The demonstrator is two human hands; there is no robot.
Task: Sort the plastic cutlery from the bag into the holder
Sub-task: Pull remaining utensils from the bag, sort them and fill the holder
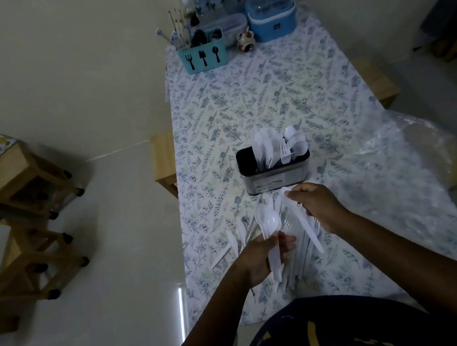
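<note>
Far to the left of the dark metal cutlery holder [275, 175], pale wooden stools [28, 180] stand on the floor. The holder itself sits on the desk [254, 100], which has a white cloth with blue leaves and flowers on it.

Loose white plastic cutlery [233, 242] lies flat on the desk, in front of the holder and a bit to its left. The left hand [261, 257] is just in front of the holder, over this pile. Its fingers are curled around the handles of a few white plastic spoons [271, 223]. The round ends of the spoons point up toward the holder.

More white plastic knives, forks and spoons [277, 147] stand up inside the holder, packed into its middle and right parts. The left part looks dark.

The right hand [322, 208] is in front of the holder too, close to its near wall. Its fingers pinch the top end of a long white plastic knife [304, 222]. The knife slants down toward the person and lies across the pile.

To the right of the holder, a big crumpled clear plastic bag [405, 144] rests at the edge of the desk.

Far behind the holder, by the wall, stand a blue-green plastic caddy [202, 55] with fork, knife and spoon shapes on it, and a blue lunch box [272, 20].
</note>
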